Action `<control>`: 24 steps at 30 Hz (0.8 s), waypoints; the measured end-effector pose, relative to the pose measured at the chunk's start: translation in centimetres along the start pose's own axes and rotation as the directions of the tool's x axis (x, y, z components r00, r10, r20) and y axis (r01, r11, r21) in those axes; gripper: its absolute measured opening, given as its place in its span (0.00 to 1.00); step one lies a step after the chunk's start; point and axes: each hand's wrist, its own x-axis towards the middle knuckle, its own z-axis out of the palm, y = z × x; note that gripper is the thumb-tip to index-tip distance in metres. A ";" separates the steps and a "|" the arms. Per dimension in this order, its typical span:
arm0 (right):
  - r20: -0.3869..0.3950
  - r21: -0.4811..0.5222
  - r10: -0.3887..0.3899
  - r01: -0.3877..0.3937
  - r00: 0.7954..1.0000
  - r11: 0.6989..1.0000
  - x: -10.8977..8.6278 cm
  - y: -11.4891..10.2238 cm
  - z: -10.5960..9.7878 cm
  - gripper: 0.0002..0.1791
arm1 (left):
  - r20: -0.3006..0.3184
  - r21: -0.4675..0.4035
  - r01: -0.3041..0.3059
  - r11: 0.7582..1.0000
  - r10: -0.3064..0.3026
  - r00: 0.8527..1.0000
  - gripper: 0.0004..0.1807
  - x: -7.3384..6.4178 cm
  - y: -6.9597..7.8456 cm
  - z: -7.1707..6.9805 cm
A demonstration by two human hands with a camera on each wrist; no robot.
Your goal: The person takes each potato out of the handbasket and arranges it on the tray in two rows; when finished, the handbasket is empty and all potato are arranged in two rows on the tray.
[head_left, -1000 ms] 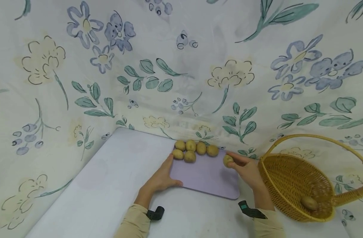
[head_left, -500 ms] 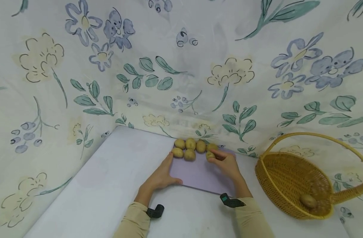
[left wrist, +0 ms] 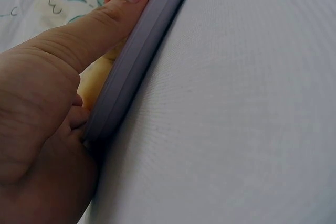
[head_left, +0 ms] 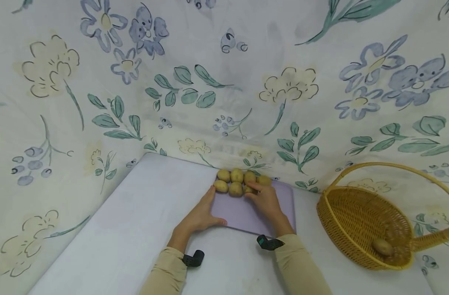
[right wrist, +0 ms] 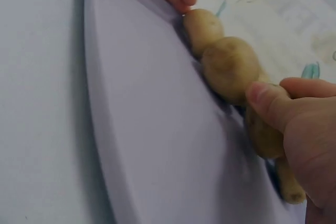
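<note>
On the table lies a lilac rectangular board (head_left: pixel 239 212) bearing several potatoes (head_left: pixel 236 189) grouped along its far edge. My right hand (head_left: pixel 267 201) pinches one potato (right wrist: pixel 265 132) between thumb and fingers, at the right end of the nearer row. In the head view, that hand partly covers the held potato and a back-row one. My left hand (head_left: pixel 199 215) rests against the board's left side, fingers extended along it and thumb on the near edge. The left wrist view shows the thumb (left wrist: pixel 100 27) lying along the board's edge.
A wicker basket (head_left: pixel 332 227) with a tall handle stands to the right of the board, one potato (head_left: pixel 382 247) inside it. Floral fabric (head_left: pixel 195 123) hangs behind the white table (head_left: pixel 154 196).
My right hand has carried its potato leftward from the board's right side to the nearer row, beside the other potatoes. My left hand has stayed at the board's left side.
</note>
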 end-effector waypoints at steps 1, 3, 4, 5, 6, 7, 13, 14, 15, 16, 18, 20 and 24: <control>-0.005 -0.009 -0.015 0.015 1.000 1.000 0.1 0.0 0.2 0.25 | -0.003 0.000 -0.004 1.000 0.004 1.000 0.75 0.0 0.0 0.0; -0.013 -0.029 -0.056 0.056 0.998 0.998 0.2 0.3 0.5 0.25 | -0.012 0.004 -0.015 1.000 0.015 1.000 0.74 0.1 -0.1 -0.1; -0.016 -0.036 -0.077 0.076 0.997 0.996 0.2 0.4 0.7 0.25 | -0.015 0.004 -0.017 1.000 0.017 1.000 0.74 0.1 -0.1 -0.1; -0.019 -0.045 -0.095 0.094 0.995 0.995 0.2 0.6 0.9 0.25 | -0.015 0.004 -0.016 1.000 0.016 1.000 0.74 0.0 -0.1 -0.1; -0.024 -0.051 -0.116 0.114 0.993 0.992 0.2 0.7 1.2 0.25 | -0.014 0.007 -0.014 1.000 0.014 1.000 0.74 0.0 -0.1 -0.2; -0.029 -0.060 -0.132 0.130 0.991 0.990 0.2 0.8 1.3 0.25 | -0.014 0.005 -0.015 1.000 0.016 1.000 0.74 0.0 0.0 -0.2; -0.062 -0.130 -0.188 0.179 0.980 0.975 -0.1 0.6 2.0 0.25 | -0.014 -0.001 -0.015 1.000 0.015 1.000 0.74 0.0 -0.1 -0.2; -0.063 -0.132 -0.186 0.176 0.981 0.975 -0.1 0.6 2.0 0.25 | -0.015 0.002 -0.017 1.000 0.017 1.000 0.74 0.0 -0.1 -0.1; -0.062 -0.133 -0.179 0.170 0.982 0.976 -0.1 0.5 2.1 0.25 | -0.015 0.006 -0.017 1.000 0.017 1.000 0.73 0.1 -0.2 -0.1; -0.062 -0.135 -0.173 0.163 0.983 0.977 -0.1 0.5 2.1 0.25 | -0.013 0.010 -0.015 1.000 0.015 1.000 0.73 0.1 -0.2 -0.1; -0.066 -0.136 -0.164 0.154 0.984 0.979 -0.2 0.5 2.2 0.25 | -0.009 0.013 -0.014 1.000 0.014 1.000 0.73 0.1 -0.1 -0.1; -0.069 -0.135 -0.153 0.143 0.986 0.981 -0.4 0.5 2.2 0.26 | -0.005 0.007 -0.011 1.000 0.011 1.000 0.72 0.1 0.0 -0.1; -0.083 -0.147 -0.163 0.150 0.983 0.978 -0.5 0.6 2.2 0.26 | 0.003 -0.005 -0.008 1.000 0.008 1.000 0.73 0.0 0.2 -0.1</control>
